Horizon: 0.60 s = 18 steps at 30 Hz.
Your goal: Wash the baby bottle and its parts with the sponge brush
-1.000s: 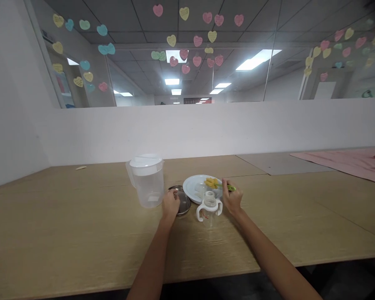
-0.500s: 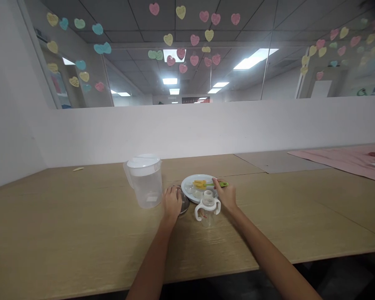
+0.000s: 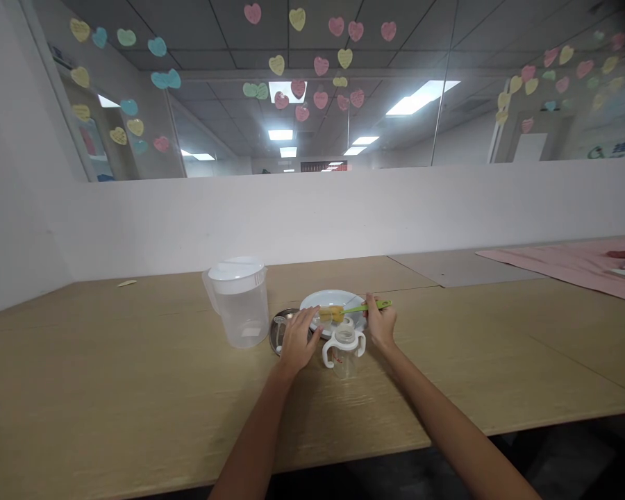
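Observation:
My right hand (image 3: 381, 323) grips the green handle of a bottle brush (image 3: 378, 305), whose yellow sponge head (image 3: 332, 314) points left over a white plate (image 3: 350, 297). With fingers and thumb apart around it, my left hand (image 3: 298, 340) holds a small clear plastic cover (image 3: 321, 317) against the sponge tip; how far the sponge goes into it is hard to see. A clear baby bottle (image 3: 346, 357) with a white two-handled collar stands upright in front of the plate. Partly behind my left hand lies a round metal dish (image 3: 275, 337) containing a white straw piece (image 3: 279, 325).
A translucent lidded pitcher (image 3: 244, 312) stands left of the dish. A pink cloth (image 3: 546, 262) covers the far right of the wooden table (image 3: 161, 389), with another person's hand (image 3: 619, 254) over it. A wall with a window rises behind.
My left hand has moved right from the metal dish to the clear cover at the plate, uncovering the straw piece in the dish. The brush handle has shifted slightly right and the sponge now meets the cover.

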Available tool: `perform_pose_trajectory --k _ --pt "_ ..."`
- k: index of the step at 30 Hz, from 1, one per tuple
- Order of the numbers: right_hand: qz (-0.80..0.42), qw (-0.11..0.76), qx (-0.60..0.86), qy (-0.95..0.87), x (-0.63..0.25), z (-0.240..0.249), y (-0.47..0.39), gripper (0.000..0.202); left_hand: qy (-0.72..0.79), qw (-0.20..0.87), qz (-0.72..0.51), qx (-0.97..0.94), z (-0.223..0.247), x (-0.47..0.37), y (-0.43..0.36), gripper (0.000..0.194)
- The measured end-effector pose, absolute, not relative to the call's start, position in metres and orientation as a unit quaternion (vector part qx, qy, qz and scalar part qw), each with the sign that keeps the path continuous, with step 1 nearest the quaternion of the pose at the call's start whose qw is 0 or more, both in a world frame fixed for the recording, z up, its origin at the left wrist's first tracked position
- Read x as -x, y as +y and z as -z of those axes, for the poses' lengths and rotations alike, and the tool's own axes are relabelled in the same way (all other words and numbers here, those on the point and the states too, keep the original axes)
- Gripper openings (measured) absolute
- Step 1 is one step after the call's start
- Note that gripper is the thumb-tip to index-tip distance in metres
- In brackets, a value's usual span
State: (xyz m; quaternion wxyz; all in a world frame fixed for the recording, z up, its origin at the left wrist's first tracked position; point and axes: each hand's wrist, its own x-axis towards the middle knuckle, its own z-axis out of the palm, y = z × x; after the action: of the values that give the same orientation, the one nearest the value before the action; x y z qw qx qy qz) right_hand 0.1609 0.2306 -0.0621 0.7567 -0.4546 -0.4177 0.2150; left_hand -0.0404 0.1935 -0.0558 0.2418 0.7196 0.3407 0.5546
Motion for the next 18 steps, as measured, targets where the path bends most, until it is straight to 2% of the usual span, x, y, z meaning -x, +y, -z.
perform_pose_trajectory --k 5,12,18 --pt "-0.262 0.77 0.429 -0.393 -0.158 0.06 0.229 0.047 0.336 0.275 -0.6 -0.672 0.057 0.037 0.195 0.044" --pt "-0.295 0.796 0.402 -0.344 -0.163 0.058 0.233 0.043 0.391 0.145 -0.624 -0.661 0.059 0.039 0.198 0.045" --pt "-0.356 0.803 0.363 -0.312 -0.169 0.054 0.235 0.042 0.408 0.132 -0.64 -0.638 0.058 0.039 0.197 0.044"
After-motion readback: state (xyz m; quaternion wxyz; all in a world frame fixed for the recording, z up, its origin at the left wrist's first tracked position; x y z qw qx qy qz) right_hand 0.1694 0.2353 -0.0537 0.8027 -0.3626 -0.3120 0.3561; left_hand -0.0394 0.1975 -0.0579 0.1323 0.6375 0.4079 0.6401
